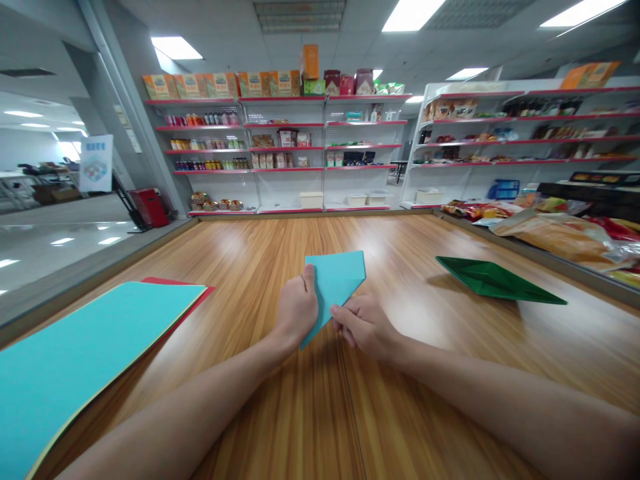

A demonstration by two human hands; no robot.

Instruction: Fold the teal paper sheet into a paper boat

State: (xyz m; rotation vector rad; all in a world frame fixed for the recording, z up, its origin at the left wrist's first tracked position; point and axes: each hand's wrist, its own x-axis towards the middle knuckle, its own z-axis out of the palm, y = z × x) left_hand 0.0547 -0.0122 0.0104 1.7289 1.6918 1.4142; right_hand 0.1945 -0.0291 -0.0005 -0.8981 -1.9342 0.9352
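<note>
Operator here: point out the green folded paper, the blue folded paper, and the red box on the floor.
green folded paper [487,279]: head view, middle
blue folded paper [336,275]: head view, upper part
red box [151,208]: head view, front face

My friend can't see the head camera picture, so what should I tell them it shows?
Two bare hands hold a folded light-blue paper above a wooden table. A folded green paper boat lies right; flat coloured sheets lie left.

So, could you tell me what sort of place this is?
Probably a mock shop inside an office: stocked shelves with red edging, a red bin-like box and ceiling light panels.
</note>
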